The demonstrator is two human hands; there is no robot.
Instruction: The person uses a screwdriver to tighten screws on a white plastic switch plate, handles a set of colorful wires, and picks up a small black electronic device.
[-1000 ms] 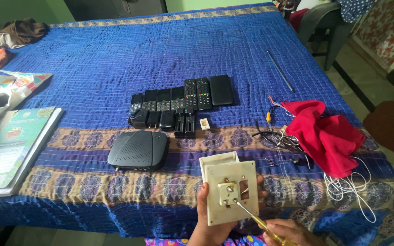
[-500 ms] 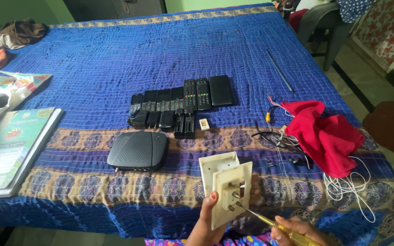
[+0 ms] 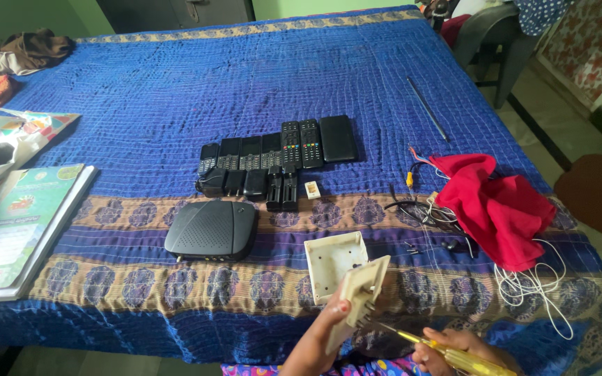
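While the blue bedspread (image 3: 301, 76) lies unmoved, I see the cream switch plate (image 3: 357, 296) now tilted edge-on at six o'clock, gripped by my left hand (image 3: 315, 341); my right hand (image 3: 454, 345) clasps the yellow screwdriver (image 3: 447, 351), whose tip now probes the plate's back, suggesting disassembly underway.
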